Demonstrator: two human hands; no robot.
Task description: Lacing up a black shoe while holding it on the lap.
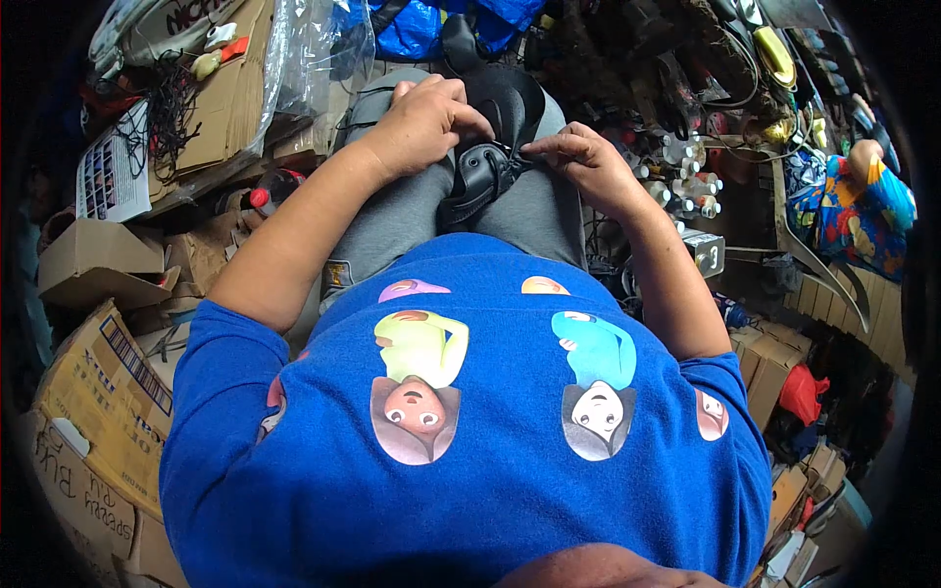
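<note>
A black leather-like piece [480, 176], which looks like a shoe or sandal with a strap, lies between my grey-clad thighs. Behind it rises a curved black band [515, 103]. On the left thigh rests my left hand [426, 122], its fingers curled and the thumb side reaching to the black band; what its fingertips hold is hidden. To the right of the black piece, my right hand [585, 165] has thumb and index finger pinched together at its edge. Whatever is in that pinch is too small to make out.
Flattened cardboard [221, 108] and an open carton [103, 260] lie on the left, near a red-capped bottle [261, 197]. Several small bottles [686, 181] stand on the right. Beyond them is another person in a colourful garment [858, 220]. A blue bag [412, 29] lies ahead.
</note>
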